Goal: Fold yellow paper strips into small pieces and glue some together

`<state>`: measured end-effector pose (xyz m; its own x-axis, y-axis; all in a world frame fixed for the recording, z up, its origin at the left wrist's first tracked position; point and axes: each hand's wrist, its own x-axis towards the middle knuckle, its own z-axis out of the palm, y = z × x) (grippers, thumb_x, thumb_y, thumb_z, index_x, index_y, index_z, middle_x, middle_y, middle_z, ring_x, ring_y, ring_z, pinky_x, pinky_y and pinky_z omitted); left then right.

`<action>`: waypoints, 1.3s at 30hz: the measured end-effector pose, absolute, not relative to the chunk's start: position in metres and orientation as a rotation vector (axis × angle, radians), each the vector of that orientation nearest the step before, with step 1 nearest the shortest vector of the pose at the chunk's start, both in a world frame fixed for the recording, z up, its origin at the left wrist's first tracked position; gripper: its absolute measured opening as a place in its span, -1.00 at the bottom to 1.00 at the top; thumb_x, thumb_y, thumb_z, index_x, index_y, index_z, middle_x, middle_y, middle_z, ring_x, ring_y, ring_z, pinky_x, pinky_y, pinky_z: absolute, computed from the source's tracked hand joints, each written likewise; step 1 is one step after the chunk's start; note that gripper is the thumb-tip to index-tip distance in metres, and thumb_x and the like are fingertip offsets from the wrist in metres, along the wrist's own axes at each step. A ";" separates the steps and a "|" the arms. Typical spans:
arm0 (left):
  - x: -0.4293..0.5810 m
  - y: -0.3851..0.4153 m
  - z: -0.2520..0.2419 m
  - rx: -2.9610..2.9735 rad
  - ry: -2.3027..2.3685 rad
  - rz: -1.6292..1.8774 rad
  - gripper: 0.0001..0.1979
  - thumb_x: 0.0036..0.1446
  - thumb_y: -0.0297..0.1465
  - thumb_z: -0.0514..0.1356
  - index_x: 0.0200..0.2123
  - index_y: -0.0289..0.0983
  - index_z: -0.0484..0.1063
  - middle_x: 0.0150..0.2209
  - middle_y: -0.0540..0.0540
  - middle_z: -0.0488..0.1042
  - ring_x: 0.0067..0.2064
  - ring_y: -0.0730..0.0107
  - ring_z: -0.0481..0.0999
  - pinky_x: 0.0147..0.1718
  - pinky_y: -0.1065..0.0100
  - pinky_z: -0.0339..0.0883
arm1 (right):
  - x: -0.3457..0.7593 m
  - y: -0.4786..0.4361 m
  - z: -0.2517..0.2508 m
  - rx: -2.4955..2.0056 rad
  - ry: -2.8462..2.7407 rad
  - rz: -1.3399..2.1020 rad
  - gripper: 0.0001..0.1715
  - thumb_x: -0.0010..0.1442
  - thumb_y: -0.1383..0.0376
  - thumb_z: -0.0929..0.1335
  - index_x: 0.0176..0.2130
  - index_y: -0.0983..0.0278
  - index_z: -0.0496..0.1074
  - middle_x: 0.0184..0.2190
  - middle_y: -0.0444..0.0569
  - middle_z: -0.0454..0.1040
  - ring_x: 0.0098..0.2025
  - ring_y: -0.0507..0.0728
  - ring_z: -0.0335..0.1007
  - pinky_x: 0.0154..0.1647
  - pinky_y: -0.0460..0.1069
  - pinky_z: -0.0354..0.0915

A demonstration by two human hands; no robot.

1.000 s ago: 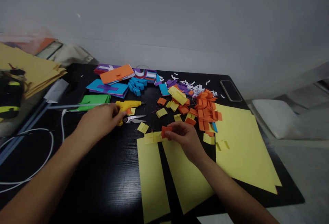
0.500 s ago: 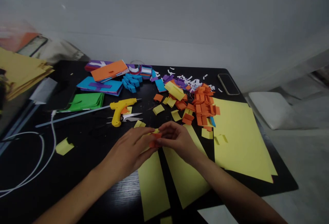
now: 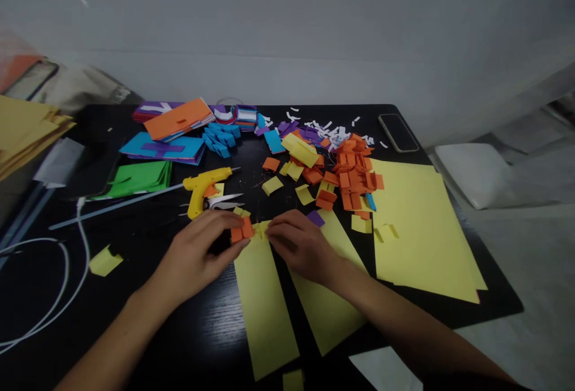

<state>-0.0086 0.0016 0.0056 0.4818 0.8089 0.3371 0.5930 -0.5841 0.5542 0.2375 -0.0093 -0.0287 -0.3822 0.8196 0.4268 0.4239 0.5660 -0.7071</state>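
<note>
A grey wall point(image 3: 269, 20) is fronted by a black desk point(image 3: 188, 343). Yellow sheets point(image 3: 417, 235) are laid near its right edge; a yellow strip point(image 3: 267, 313) is pointed toward the front edge. At its far end, whether the fingers of the right hand point(image 3: 308, 248) are closed on anything cannot be told; by those of the left hand point(image 3: 195, 252), a folded orange paper point(image 3: 242, 230) is clamped.

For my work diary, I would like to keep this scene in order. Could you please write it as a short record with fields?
left hand: pinches orange paper
right hand: fingertips at a yellow strip's far end; grip unclear
glue gun: yellow, lying beyond left hand
scissors: partly open, beside glue gun
orange pile: beyond right hand
phone: far right of black table
</note>
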 end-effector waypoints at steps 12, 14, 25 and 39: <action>0.002 0.002 -0.003 2.416 1.121 0.691 -0.87 0.31 -0.34 0.27 -0.09 -0.20 0.46 -0.11 -0.10 0.61 -0.05 0.20 0.58 -0.03 0.18 0.43 | 0.234 -0.009 -0.035 -0.982 -2.165 0.576 -0.82 0.36 0.44 0.32 -0.16 0.26 0.53 -0.17 0.08 0.58 -0.07 0.21 0.44 0.00 0.15 0.43; 0.003 0.002 -0.003 2.428 1.128 0.666 -0.87 0.32 -0.32 0.26 -0.10 -0.20 0.47 -0.11 -0.10 0.62 -0.06 0.18 0.58 -0.03 0.17 0.42 | 0.235 -0.009 -0.035 -0.985 -2.170 0.585 -0.82 0.36 0.44 0.33 -0.17 0.25 0.53 -0.18 0.07 0.58 -0.07 0.21 0.44 0.02 0.15 0.41; 0.003 0.003 -0.009 2.534 1.124 0.591 -0.83 0.32 -0.33 0.26 -0.05 -0.21 0.50 -0.08 -0.13 0.63 -0.02 0.11 0.54 0.00 0.09 0.39 | 0.236 -0.009 -0.033 -0.988 -2.196 0.600 -0.79 0.37 0.45 0.31 -0.17 0.26 0.54 -0.17 0.07 0.56 -0.06 0.21 0.40 0.02 0.15 0.40; 0.003 0.002 -0.010 2.566 1.138 0.610 -0.83 0.31 -0.32 0.27 -0.08 -0.23 0.55 -0.07 -0.16 0.62 -0.03 0.10 0.55 -0.03 0.08 0.42 | 0.237 -0.009 -0.033 -0.982 -2.252 0.561 -0.81 0.39 0.44 0.30 -0.13 0.29 0.52 -0.14 0.08 0.56 -0.04 0.22 0.38 0.03 0.14 0.40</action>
<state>0.0034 0.0024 -0.0101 0.6033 0.7514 0.2674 0.6385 -0.6559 0.4026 0.2370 -0.0091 -0.0328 -0.5378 0.7609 0.3631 0.5015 0.6350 -0.5876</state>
